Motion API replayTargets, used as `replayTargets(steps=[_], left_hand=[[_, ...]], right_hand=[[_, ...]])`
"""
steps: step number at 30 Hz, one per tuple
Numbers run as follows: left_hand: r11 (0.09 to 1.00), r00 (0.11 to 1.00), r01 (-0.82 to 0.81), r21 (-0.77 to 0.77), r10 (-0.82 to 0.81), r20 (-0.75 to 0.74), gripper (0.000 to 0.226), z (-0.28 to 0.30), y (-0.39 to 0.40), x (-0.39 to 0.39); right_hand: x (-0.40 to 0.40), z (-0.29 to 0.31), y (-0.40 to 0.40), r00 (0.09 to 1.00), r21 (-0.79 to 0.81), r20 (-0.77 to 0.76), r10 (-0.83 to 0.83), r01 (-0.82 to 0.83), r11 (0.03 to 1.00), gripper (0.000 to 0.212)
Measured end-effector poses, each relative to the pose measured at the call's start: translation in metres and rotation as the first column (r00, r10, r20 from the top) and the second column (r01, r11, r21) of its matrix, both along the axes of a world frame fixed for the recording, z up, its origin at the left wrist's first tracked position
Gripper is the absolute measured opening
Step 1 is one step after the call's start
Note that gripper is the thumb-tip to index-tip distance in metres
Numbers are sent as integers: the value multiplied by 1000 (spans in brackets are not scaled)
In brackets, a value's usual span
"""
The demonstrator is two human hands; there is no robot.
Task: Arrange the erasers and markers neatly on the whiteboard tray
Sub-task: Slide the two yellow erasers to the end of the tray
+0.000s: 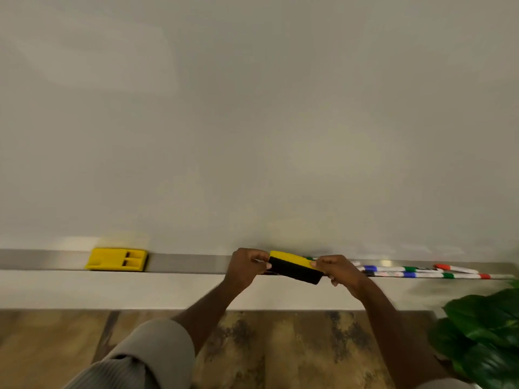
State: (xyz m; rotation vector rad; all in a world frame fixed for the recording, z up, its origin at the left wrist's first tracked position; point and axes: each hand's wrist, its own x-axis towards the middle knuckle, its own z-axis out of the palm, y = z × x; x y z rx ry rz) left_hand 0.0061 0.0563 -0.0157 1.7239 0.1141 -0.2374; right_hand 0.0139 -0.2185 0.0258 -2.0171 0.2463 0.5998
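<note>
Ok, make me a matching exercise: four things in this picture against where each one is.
Things:
1. held eraser
2. second eraser
3. markers
4. plant

Places:
A. lying on the tray, left
B. bottom right corner
C. between both hands, left hand and right hand
D. lying on the tray, right

Pairs: 1-C, 2-A, 3-D, 4-B

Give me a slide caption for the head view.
Both hands hold an eraser over the tray, markers at right.
</note>
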Motion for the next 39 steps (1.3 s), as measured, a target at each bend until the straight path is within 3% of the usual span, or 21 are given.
replayTargets(steps=[4, 7, 12, 17, 19, 26, 39], left_hand=[[978, 984, -77, 194, 43, 175, 27, 1, 69, -10], [923, 957, -178, 340, 82, 277, 27, -1, 121, -17], [800, 932, -272, 535, 79, 354, 29, -5, 191, -26], [740, 887, -409, 533, 187, 422, 29, -13, 247, -42], [734, 872, -447, 511, 230, 433, 29, -17, 264, -47], [651, 823, -533, 540, 253, 508, 29, -28, 302, -56], [642, 811, -556, 528, 278, 515, 29, -39, 301, -55]], right_hand=[[8, -6, 74, 991, 13, -8, 136, -135, 991, 7], [6, -13, 132, 973, 35, 102, 205, -210, 977, 8], [5, -28, 214, 911, -138, 255, 325, -298, 944, 9], [-1, -47, 273, 723, -566, 395, 567, -295, 770, 11], [-3, -55, 289, 676, -657, 393, 624, -268, 704, 17], [-6, -69, 319, 648, -719, 389, 655, -231, 656, 22], [-3, -75, 331, 580, -745, 330, 745, -324, 582, 32]])
